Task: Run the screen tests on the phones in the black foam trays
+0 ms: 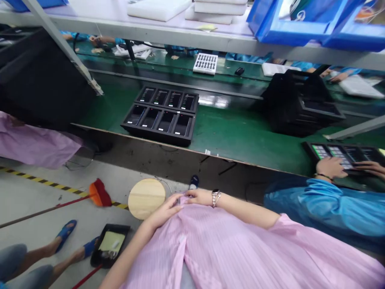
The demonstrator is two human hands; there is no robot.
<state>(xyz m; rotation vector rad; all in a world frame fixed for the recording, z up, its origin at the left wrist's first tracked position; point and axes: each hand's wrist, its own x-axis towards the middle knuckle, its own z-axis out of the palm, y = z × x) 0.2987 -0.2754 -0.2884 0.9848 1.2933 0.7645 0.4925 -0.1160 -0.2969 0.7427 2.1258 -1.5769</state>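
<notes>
My left hand (165, 210) and my right hand (199, 197) meet at the front of the pink striped smock (222, 237) I wear. Fingers of both hands are closed on its fabric, close together. A bracelet circles my right wrist. Beyond them, at the edge of the green workbench (237, 132), lies a black tray (192, 120) with two rows of compartments. Several phones (166, 120) rest in it, some with lit text on their screens. Neither hand touches the tray. A round wooden stool (146, 198) stands beside my left hand.
At right, a co-worker in a blue sleeve (325, 200) handles another phone tray (349, 154). Black trays are stacked on the bench (300, 104). A shelf (180, 32) holds blue bins. On the left floor are a broom (99, 193), a dustpan (110, 245) and a person's feet (64, 237).
</notes>
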